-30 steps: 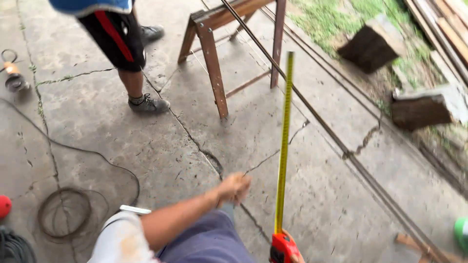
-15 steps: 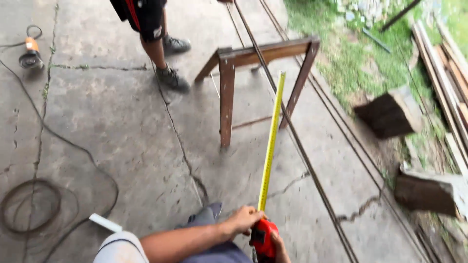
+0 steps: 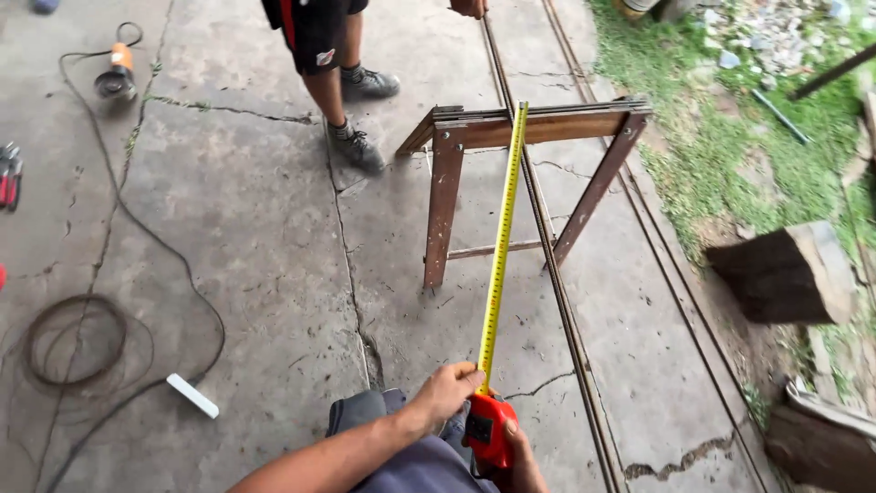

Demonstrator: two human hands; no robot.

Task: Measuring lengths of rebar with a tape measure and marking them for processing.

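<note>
My right hand [image 3: 522, 459] grips a red tape measure case [image 3: 490, 429] at the bottom of the view. Its yellow blade [image 3: 503, 240] runs straight away from me up to the top of a brown metal sawhorse [image 3: 525, 123]. My left hand [image 3: 449, 390] pinches the blade just above the case. Long thin steel rods [image 3: 557, 292] lie beside the blade, resting over the sawhorse and running past my hands. Another person stands beyond the sawhorse in black shorts [image 3: 315, 32] and holds the far end of the rods with a hand [image 3: 469, 7].
An angle grinder [image 3: 113, 76] with a black cable [image 3: 146, 237] coiled on the cracked concrete lies at left, beside a white plug [image 3: 192, 395]. Red-handled tools [image 3: 9, 173] are at the left edge. Wooden blocks [image 3: 785, 274] and grass lie at right.
The view has tilted up and the sawhorse now sits farther from me. My left hand has come onto the blade just above the case. The other person now stands nearer the sawhorse.
</note>
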